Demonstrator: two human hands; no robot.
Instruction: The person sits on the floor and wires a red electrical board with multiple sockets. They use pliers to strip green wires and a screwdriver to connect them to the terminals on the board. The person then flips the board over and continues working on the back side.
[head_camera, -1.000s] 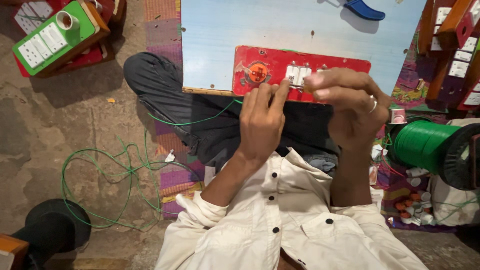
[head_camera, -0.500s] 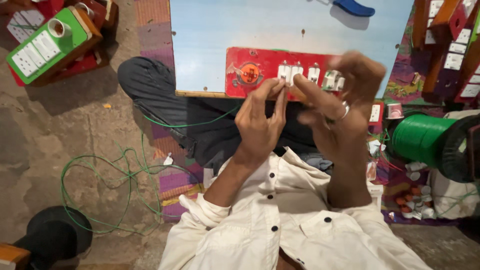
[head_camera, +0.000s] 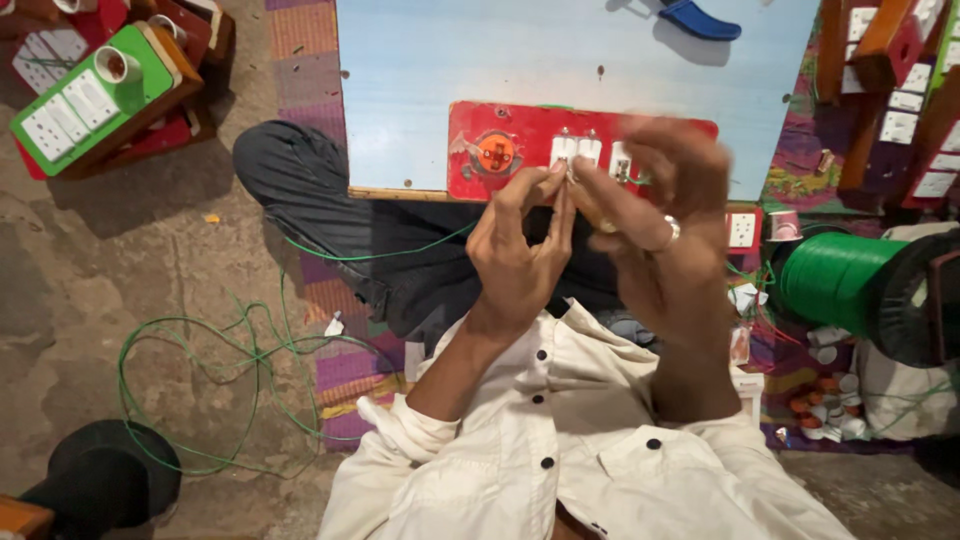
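Head view: left hand and ringed right hand pinch together a small part, too blurred to identify, over a red switch plate on the pale blue counter. Green wire loops across the floor; green spool sits right.

No packages, labels, signs or screens show here, only switch boards such as the red switch panel on the pale blue board, and a green wire spool.
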